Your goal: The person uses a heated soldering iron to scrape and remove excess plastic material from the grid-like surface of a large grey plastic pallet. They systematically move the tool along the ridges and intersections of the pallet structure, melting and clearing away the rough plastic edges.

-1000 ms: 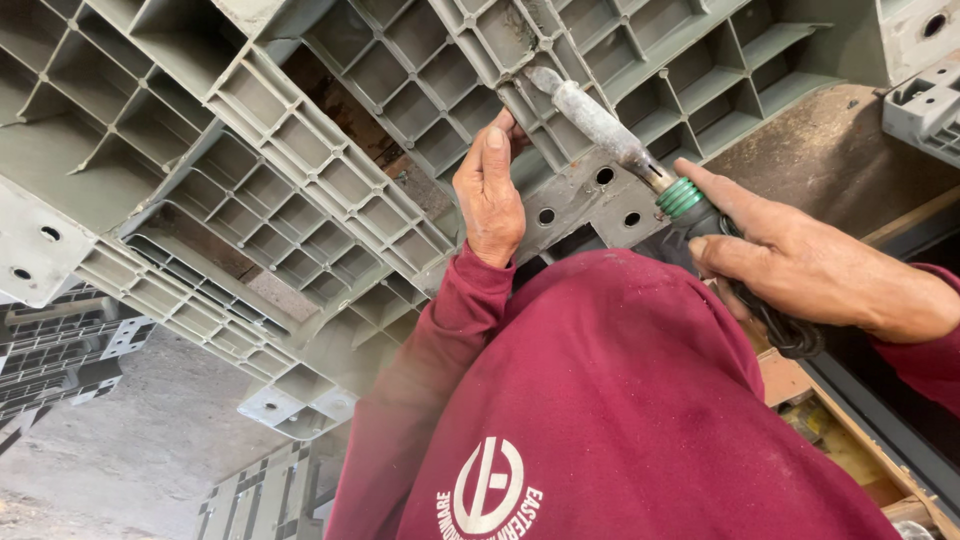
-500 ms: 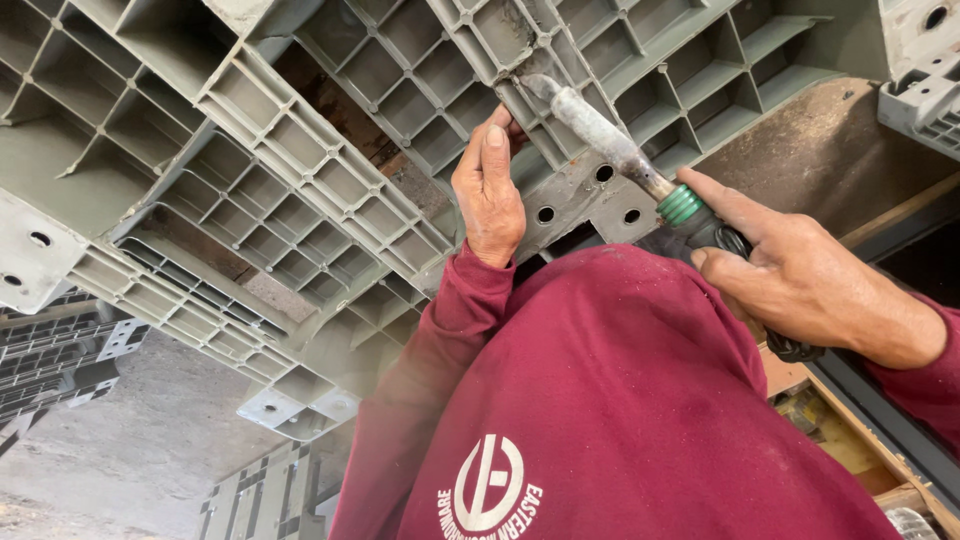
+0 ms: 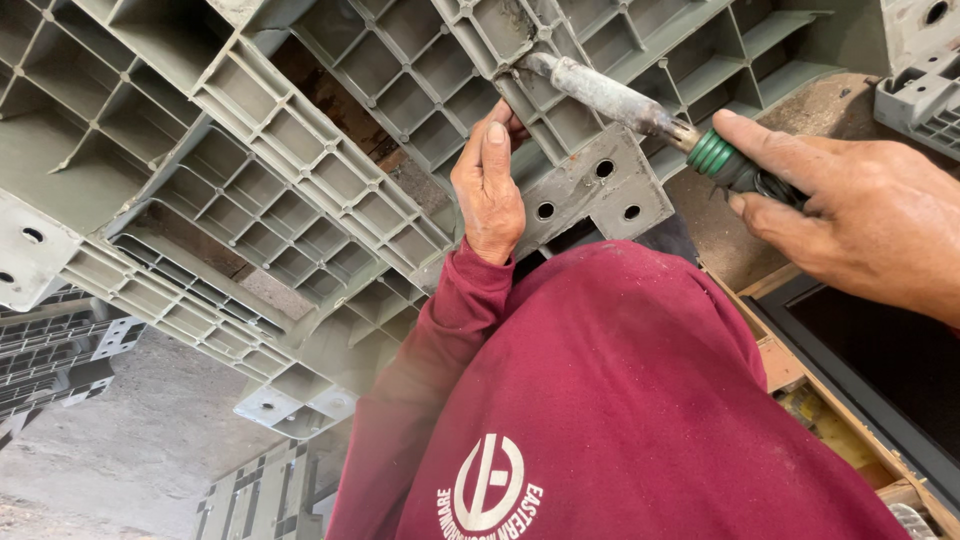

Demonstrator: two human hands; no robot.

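My left hand [image 3: 488,185] rests with fingers pressed flat against a grey ribbed plastic panel [image 3: 330,180], beside its flat corner plate with three holes [image 3: 600,185]. My right hand [image 3: 860,220] grips the dark, green-collared handle of a tool [image 3: 730,165]. The tool's dusty metal shaft [image 3: 600,92] runs up and left, its tip touching a rib of the panel. My dark red sleeve and shirt [image 3: 620,400] fill the lower middle of the view.
More grey ribbed panels lie at the lower left [image 3: 60,350] and at the top right corner [image 3: 920,95]. A brown surface [image 3: 820,110] and a wooden frame edge [image 3: 790,360] run along the right. Concrete ground [image 3: 130,440] shows below the panels.
The view has shifted a little. My right hand and the tool have moved slightly up and right, with the tip still on the panel. My left hand stays pressed on the panel.
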